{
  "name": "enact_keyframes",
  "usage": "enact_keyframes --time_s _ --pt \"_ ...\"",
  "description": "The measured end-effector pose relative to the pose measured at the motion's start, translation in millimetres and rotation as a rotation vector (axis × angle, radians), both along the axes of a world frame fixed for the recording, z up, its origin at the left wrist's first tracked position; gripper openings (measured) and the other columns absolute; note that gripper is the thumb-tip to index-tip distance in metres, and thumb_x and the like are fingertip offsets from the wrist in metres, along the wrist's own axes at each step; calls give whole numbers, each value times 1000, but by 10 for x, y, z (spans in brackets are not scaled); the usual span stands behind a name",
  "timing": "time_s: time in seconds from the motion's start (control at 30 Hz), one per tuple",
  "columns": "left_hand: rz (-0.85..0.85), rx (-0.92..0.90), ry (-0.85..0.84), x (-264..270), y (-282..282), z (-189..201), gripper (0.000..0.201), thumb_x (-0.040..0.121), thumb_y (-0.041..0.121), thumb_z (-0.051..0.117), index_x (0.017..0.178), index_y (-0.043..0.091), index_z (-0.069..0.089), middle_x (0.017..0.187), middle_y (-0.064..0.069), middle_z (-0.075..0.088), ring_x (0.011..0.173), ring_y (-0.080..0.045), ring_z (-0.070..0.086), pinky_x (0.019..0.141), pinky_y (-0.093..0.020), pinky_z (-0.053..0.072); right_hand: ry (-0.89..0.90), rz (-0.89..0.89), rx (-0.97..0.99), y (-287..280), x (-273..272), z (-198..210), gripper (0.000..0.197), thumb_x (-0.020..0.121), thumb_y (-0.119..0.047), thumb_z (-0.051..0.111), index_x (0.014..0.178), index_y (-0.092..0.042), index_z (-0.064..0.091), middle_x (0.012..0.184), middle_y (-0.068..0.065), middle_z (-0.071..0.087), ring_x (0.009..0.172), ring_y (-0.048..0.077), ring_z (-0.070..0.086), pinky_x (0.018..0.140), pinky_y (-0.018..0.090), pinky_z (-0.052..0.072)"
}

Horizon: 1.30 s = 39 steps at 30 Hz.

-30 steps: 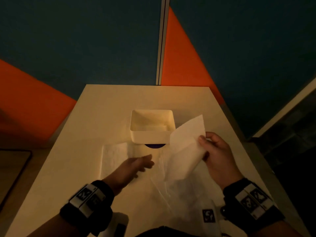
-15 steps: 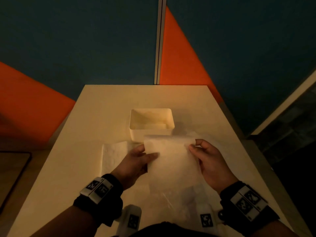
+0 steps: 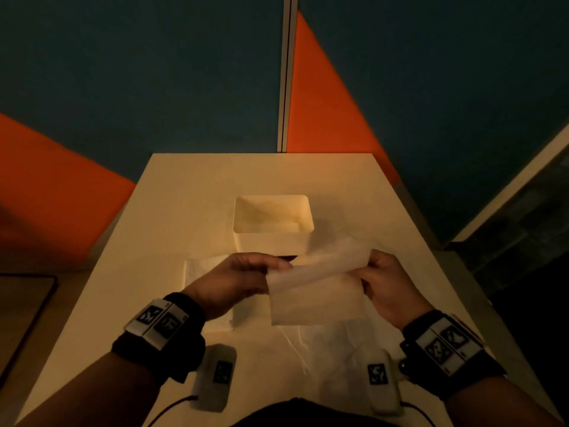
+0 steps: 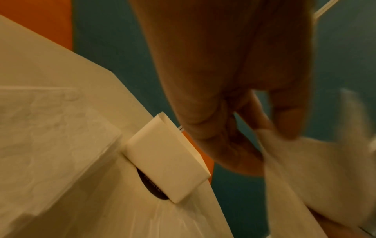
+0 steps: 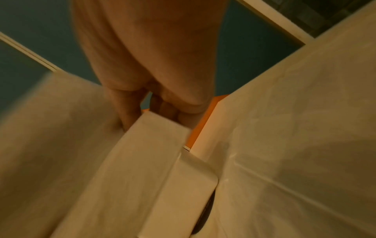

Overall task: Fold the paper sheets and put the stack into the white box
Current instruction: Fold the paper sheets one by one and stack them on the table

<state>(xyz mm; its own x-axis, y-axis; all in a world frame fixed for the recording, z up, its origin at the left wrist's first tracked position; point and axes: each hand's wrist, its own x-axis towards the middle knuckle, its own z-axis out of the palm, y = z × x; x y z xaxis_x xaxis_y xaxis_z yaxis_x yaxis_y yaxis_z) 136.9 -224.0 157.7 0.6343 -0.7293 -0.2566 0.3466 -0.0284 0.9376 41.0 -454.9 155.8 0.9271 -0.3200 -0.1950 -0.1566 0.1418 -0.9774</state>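
Paper sheet [image 3: 314, 291] hangs between your two hands just above the tabletop [image 3: 191, 192], its top edge bent over toward you. Your left hand [image 3: 234, 282] pinches the sheet's left edge between thumb and fingers, and your right hand [image 3: 388, 285] pinches the right edge the same way, so each grip is closed on the paper. Behind the sheet stands the white box [image 3: 272, 221], open at the top, partly on a dark round disc [image 4: 151, 183] that peeks out beneath its near wall. A stack of folded sheets [image 3: 200, 272] lies flat under your left wrist, just left of the box. More thin sheets [image 3: 338, 349] lie spread on the tabletop below the held one. Two small tagged white devices [image 3: 215, 377] with cables sit at the near edge. The pale tabletop butts against teal and orange wall panels [image 3: 154, 72], in dim warm light
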Motion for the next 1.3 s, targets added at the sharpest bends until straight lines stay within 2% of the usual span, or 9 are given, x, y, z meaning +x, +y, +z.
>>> enact_keyframes --time_s 0.07,0.13,0.27,0.37,0.53,0.7,0.83,1.07,1.3 --pt "-132 -15 59 56 48 47 35 73 17 61 106 8 71 126 0 62 112 -23 60 93 -32 51 -4 46 -78 -24 37 72 30 82 14 51 69 -8 67 76 -2 68 73 13 63 58 21 51" --pt "-219 5 81 82 29 90 43 71 26 59 109 11 70 130 -4 60 118 -25 56 101 -35 46 8 110 -157 -17 110 160 28 81 12 55 63 -7 66 77 0 66 71 14 63 61 27 53" --pt "-258 55 29 64 -134 161 26 79 10 59 99 15 74 122 -5 65 113 -19 60 97 -27 48 10 284 -342 64 295 339 26 78 10 63 62 -10 66 74 1 66 65 5 64 60 19 53" --pt "-243 75 11 66 -213 142 30 87 -5 53 95 14 75 121 -6 65 108 -17 62 86 -22 51 -20 406 -484 126 406 423 31 79 10 63 61 -15 68 69 -5 67 65 1 62 64 15 50" --pt "-18 155 -13 124 -140 15 32 81 -9 58 84 18 77 101 -1 72 90 -19 66 78 -29 55 10 503 -545 30 567 297 30 79 6 67 95 -19 65 88 5 66 81 14 63 77 26 51" --pt "262 180 55 247 207 -195 45 82 -8 56 118 18 61 114 -13 64 99 -33 61 79 -43 54 372 403 -925 -336 651 -47 46 77 -4 71 118 -19 53 110 4 58 98 19 57 76 24 49" --pt "451 308 122 333 509 -442 42 87 -5 52 123 18 57 122 -11 58 103 -38 59 78 -45 53 628 542 -1159 -469 634 -355 70 73 -17 78 133 -22 42 134 4 46 118 23 50 97 37 46" --pt "547 507 17 321 728 -705 39 84 -9 56 113 16 63 115 -21 57 92 -38 59 85 -46 50 671 631 -1370 -374 683 -646 86 68 -41 78 139 -27 33 138 -2 36 126 25 39 102 41 33" --pt "591 678 -238 307 769 -882 48 70 -5 71 103 29 64 114 -14 62 94 -34 61 90 -50 50 654 643 -1455 -287 740 -711 80 64 -41 81 131 -31 39 132 -3 41 123 23 39 99 42 32"
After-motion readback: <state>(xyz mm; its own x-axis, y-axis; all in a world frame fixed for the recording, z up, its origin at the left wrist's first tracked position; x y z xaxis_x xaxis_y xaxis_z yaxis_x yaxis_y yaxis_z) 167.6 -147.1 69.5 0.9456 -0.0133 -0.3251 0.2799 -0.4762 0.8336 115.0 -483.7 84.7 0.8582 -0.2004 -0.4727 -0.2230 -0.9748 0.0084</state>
